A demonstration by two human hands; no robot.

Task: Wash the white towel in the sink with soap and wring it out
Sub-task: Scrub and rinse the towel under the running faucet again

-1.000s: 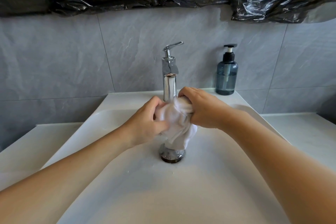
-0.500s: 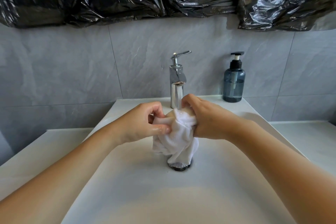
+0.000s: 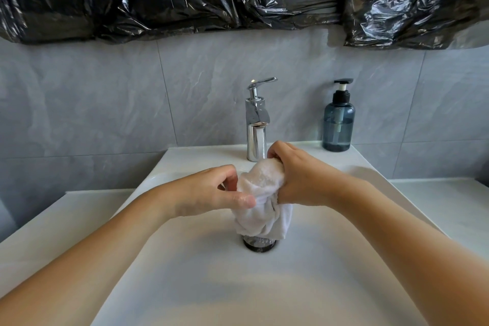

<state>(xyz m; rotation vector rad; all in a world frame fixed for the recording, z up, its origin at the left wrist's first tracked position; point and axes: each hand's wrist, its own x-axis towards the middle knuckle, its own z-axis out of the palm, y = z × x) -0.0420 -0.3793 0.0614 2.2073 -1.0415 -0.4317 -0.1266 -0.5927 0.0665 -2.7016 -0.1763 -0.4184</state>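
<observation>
while both hands grip the white towel (image 3: 260,204), no writing reads.

Faucet (image 3: 256,124) just behind, soap bottle (image 3: 338,124) right-rear.

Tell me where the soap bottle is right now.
In the head view, the soap bottle stands on the sink's back ledge, right of the tap, against the grey tiled wall.

The white towel (image 3: 260,209) hid the rear of the drain (image 3: 258,244); the right hand (image 3: 301,180) covered the towel's upper right part.
</observation>
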